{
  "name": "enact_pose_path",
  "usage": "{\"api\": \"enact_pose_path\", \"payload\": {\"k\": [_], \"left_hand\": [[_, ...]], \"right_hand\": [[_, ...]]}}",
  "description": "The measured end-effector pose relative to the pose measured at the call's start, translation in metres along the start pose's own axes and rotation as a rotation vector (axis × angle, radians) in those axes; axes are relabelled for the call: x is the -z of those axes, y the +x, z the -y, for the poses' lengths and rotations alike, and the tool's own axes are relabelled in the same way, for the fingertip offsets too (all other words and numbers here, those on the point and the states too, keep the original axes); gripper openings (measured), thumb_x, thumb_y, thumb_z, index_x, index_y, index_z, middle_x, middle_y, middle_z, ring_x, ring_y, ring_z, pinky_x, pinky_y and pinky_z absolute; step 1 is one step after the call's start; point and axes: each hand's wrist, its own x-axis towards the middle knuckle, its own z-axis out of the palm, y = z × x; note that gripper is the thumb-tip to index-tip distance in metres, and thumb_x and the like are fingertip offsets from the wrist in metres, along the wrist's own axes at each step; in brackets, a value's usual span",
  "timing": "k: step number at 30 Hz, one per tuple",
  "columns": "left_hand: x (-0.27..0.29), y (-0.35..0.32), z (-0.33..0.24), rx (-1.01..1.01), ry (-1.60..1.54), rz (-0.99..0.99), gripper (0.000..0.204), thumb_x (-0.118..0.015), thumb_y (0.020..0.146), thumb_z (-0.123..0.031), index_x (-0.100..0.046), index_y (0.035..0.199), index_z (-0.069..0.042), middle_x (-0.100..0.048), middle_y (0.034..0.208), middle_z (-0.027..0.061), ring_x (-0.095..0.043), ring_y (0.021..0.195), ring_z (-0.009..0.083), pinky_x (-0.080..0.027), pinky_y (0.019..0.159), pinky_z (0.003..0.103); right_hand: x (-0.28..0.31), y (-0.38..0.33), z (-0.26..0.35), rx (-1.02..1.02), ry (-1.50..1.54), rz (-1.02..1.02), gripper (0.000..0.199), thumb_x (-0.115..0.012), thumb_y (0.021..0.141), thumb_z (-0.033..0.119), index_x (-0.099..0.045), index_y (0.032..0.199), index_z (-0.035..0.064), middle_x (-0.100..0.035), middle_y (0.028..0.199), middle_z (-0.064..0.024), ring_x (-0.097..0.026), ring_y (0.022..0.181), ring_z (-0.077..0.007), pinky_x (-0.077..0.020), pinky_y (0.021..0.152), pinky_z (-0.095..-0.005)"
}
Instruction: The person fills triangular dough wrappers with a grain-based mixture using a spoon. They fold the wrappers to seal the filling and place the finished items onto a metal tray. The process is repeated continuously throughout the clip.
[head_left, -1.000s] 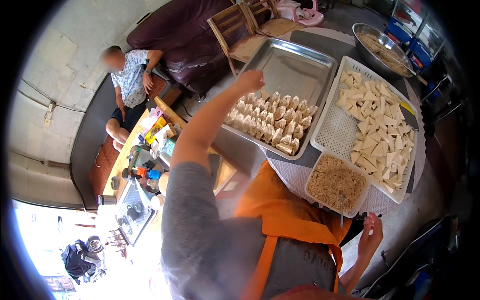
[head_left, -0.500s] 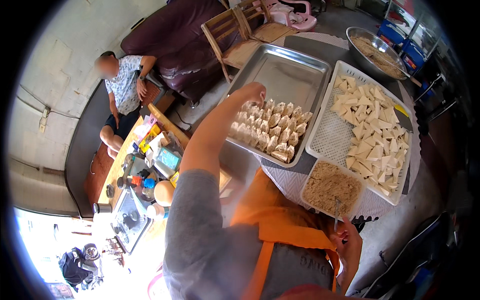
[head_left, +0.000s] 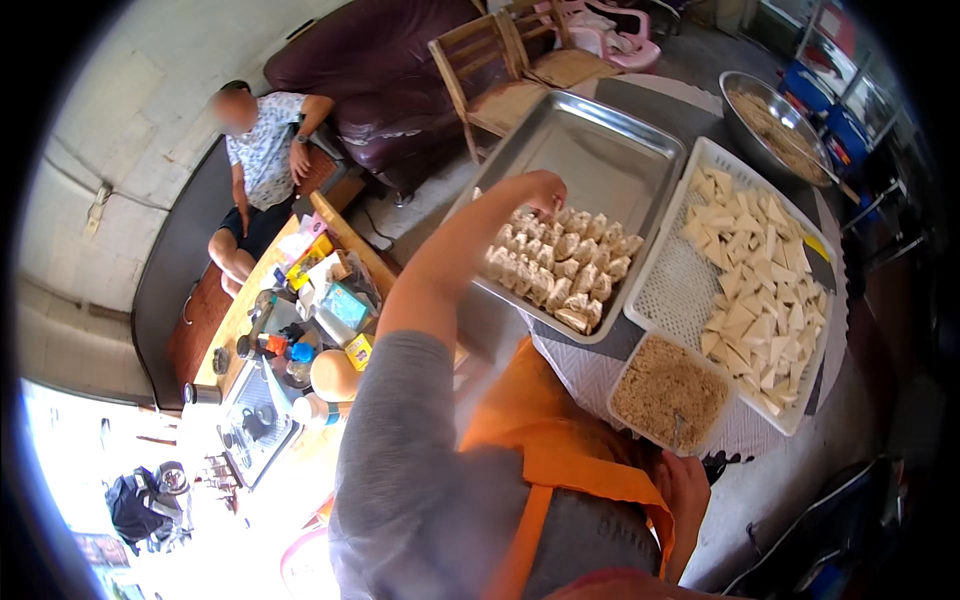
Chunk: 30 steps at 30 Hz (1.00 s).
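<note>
My left hand (head_left: 545, 192) reaches over a steel tray (head_left: 628, 150), fingers pinched down at the end of the rows of stuffed pale pieces (head_left: 567, 262). Whatever is between its fingertips is hidden. A square white tub (head_left: 617, 415) of crumbly brown filling (head_left: 665, 385) is at the table's near edge. At its near rim is my right hand (head_left: 686, 492), with curled fingers against the tub. A metal spoon (head_left: 679, 428) stands in the filling. Beside both, a perforated white tray (head_left: 662, 285) bears many pale, tofu-like triangles (head_left: 765, 270).
A steel bowl (head_left: 735, 115) of brown filling stands at the far right, and a yellow-handled knife (head_left: 816, 246) lies on the white tray's right side. Wooden chairs (head_left: 470, 75) are behind the table. Leftward are a cluttered wooden table (head_left: 360, 258) and a seated person (head_left: 265, 150).
The view has shifted, moving the trays right in the picture. My left hand stays over the rows. The right hand has come off the spoon's handle to the tub's rim; the spoon sits lower.
</note>
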Motion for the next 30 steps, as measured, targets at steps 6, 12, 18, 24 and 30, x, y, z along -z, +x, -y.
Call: {"api": "enact_pose_path", "payload": {"k": [6, 12, 18, 24, 30], "left_hand": [[0.008, -0.007, -0.01, -0.156, -0.102, 0.023, 0.045, -0.074, 0.072, -0.027, -0.064, 0.111, -0.007, -0.065, 0.104, 0.0098, -0.062, 0.096, 0.0228, -0.047, 0.084, 0.036], [0.0, 0.0, -0.021, -0.022, -0.258, 0.022, 0.029, -0.075, 0.074, -0.021, -0.069, 0.1, -0.009, -0.066, 0.086, 0.0039, -0.062, 0.079, 0.0171, -0.048, 0.072, 0.032], [-0.01, -0.006, 0.01, -0.129, -0.339, -0.121, 0.026, -0.072, 0.074, -0.018, -0.069, 0.098, -0.008, -0.065, 0.086, 0.0044, -0.061, 0.08, 0.0171, -0.048, 0.068, 0.032], [-0.003, -0.006, -0.004, 0.004, -0.473, -0.039, 0.03, -0.065, 0.087, -0.028, -0.065, 0.111, -0.01, -0.065, 0.099, 0.0053, -0.06, 0.086, 0.0175, -0.05, 0.069, 0.03], [-0.003, -0.009, 0.004, 0.014, -0.573, -0.016, 0.032, -0.066, 0.088, -0.027, -0.064, 0.116, -0.011, -0.065, 0.099, 0.0053, -0.06, 0.085, 0.0181, -0.051, 0.066, 0.03]], "right_hand": [[0.009, 0.011, -0.002, -0.091, -0.038, -0.125, 0.021, -0.065, 0.081, -0.002, -0.065, 0.101, 0.0016, -0.057, 0.08, -0.014, -0.058, 0.071, -0.0305, -0.0476, 0.063, -0.0365], [0.01, 0.018, -0.008, -0.097, -0.019, -0.188, 0.016, -0.063, 0.083, -0.003, -0.065, 0.098, -0.0007, -0.058, 0.081, -0.0151, -0.059, 0.071, -0.0309, -0.048, 0.063, -0.0364], [0.008, 0.019, -0.011, -0.102, -0.004, -0.184, 0.014, -0.062, 0.084, -0.003, -0.064, 0.098, -0.0023, -0.059, 0.081, -0.0154, -0.059, 0.072, -0.0312, -0.048, 0.063, -0.0367], [0.01, 0.023, -0.012, -0.124, 0.016, -0.194, 0.015, -0.059, 0.086, -0.003, -0.063, 0.101, -0.0021, -0.058, 0.081, -0.0147, -0.058, 0.07, -0.0297, -0.0466, 0.062, -0.0348], [0.011, 0.026, -0.012, -0.113, 0.039, -0.196, 0.018, -0.059, 0.086, -0.004, -0.063, 0.104, -0.0019, -0.055, 0.077, -0.0123, -0.053, 0.062, -0.024, -0.0418, 0.055, -0.0324]]}}
